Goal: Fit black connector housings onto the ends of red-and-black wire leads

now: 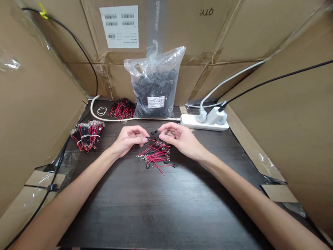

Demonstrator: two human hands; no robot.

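Above a loose pile of red and black wires (pixel 157 152), both hands face each other with fingertips close together. My left hand (pixel 129 139) is closed in a pinch at a small black connector (pixel 148 139), and a red wire runs from there toward the right. My right hand (pixel 181 140) is also pinched, thumb against fingers; what lies between its fingertips is too small to make out. Just beyond the fingertips are small black connectors (pixel 154 132). At the pile's near edge, a red wire ends in another black connector (pixel 175 165).
A tied bundle of red and black wires (pixel 87 135) lies left, another wire heap (pixel 122 109) behind it. At the back stand a clear bag of black parts (pixel 155 90) and a white power strip (pixel 205 122). Cardboard walls (pixel 213 32) enclose the dark table (pixel 163 212).
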